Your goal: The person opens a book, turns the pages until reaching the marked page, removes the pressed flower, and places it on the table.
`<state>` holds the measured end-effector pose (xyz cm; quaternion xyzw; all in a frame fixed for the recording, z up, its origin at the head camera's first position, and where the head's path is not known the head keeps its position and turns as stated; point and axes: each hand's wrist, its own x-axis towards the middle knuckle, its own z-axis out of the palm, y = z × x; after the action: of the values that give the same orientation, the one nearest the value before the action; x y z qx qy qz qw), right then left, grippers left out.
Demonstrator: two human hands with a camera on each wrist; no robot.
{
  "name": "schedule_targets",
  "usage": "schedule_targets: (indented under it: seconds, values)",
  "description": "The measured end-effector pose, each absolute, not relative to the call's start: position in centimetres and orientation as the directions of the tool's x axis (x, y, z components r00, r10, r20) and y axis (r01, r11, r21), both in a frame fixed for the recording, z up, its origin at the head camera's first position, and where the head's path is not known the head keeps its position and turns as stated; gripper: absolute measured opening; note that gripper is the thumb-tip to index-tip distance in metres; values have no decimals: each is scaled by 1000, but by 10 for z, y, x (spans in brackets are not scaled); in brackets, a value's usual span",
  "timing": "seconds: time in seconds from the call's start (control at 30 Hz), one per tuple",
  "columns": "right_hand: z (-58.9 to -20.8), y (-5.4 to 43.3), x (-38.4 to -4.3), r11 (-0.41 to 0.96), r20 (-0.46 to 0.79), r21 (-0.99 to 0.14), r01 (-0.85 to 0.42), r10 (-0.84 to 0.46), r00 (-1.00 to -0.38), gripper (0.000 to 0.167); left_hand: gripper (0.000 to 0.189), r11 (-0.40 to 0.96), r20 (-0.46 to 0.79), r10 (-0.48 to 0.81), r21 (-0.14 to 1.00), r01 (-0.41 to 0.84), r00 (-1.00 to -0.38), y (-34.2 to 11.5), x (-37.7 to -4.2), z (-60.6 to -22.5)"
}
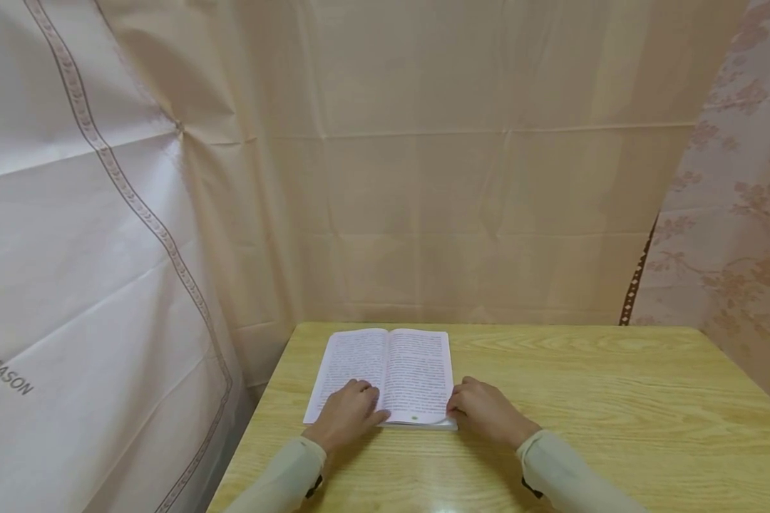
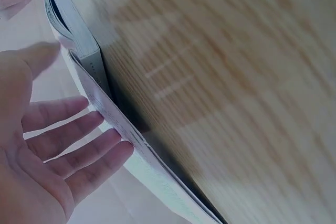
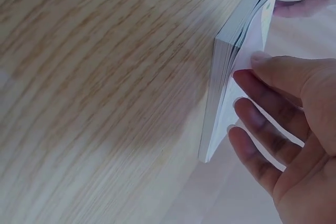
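An open book [image 1: 418, 367] with printed white pages lies on the wooden table, spread at about its middle. My left hand [image 1: 349, 412] rests on the lower part of the left page, its thumb reaching to the gutter; in the left wrist view the left hand's fingers [image 2: 97, 153] are stretched out along the page. At the lower right corner my right hand [image 1: 486, 412] pinches a page between thumb and index finger, and the corner curls up slightly. The right wrist view shows the pinched page [image 3: 254, 38] lifted off the thicker page block below, with the other fingers loosely bent.
The light wood-grain table [image 1: 584, 399] extends to the right of the book. A beige cloth [image 1: 455, 214] hangs behind its far edge. White printed cloth [image 1: 103, 249] hangs at the left, and floral cloth [image 1: 738, 214] at the right.
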<state>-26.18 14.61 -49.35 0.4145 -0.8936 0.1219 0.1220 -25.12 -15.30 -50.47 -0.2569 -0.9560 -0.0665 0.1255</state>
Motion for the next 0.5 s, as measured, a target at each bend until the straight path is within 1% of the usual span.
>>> schedule_targets:
  seconds: [0.13,0.27,0.4,0.5]
  values:
    - [-492,146,-262,630,342,-66,-774,-714,-611,7,46,866,244,470,58,497,-848,-149,-250,-503]
    - [-491,145,-263,640,344,-50,-767,-710,-615,8,62,870,234,469,40,491,-852,-145,-249,-504]
    - [-486,144,-262,650,371,-70,-757,-687,-625,7,66,875,219,467,30,484,-857,-144,-248,-505]
    - [-480,143,-261,646,424,-71,-760,-670,-609,7,66,876,214,470,8,483,-856,-143,-248,-503]
